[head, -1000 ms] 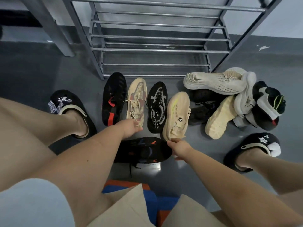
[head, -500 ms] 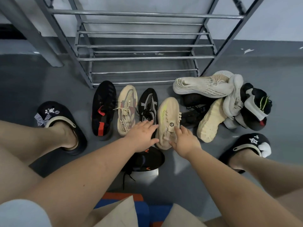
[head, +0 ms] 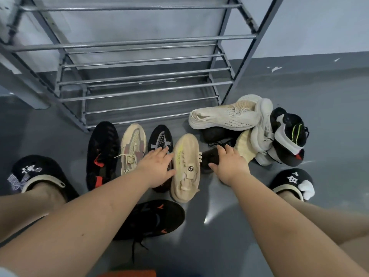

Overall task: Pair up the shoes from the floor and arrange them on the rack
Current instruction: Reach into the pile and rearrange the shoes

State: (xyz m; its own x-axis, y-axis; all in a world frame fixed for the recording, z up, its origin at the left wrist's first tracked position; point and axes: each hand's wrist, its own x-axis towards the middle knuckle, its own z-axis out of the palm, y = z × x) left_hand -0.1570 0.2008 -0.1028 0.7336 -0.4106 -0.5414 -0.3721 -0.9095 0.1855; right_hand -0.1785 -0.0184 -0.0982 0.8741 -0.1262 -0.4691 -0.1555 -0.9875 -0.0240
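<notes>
A: Left hand (head: 157,168) flat, fingers spread, resting on the black shoe (head: 160,140) at frame centre, touching the tan shoe (head: 186,166) beside it. Gripping nothing.

B: Right hand (head: 229,164) likewise spread, pressed on a dark shoe (head: 209,158) just right of centre. Hard to tell whether the fingertips hook anything.

A: Where is everything else? Row of shoes on the floor (head: 329,126) below the rack (head: 139,56), heap (head: 259,126) at right centre, one black sneaker (head: 155,216) lower centre. Rack bare as far as visible.

B: Biggest risk, probably: mispairing. Several dark shoes, similar at a glance (markings partly hidden under the hands).

A: Also the heap. Dark shoe wedged under the cream ones; tugging it out could likely topple the stack and scatter the mates.

B: Loose laces on the lower sneaker too. Could snag, drag it along.

A: And rack bars spaced apart. Soft knit shoes set crosswise might sag or slip through.

B: Worth lifting rather than sliding, then.
</notes>
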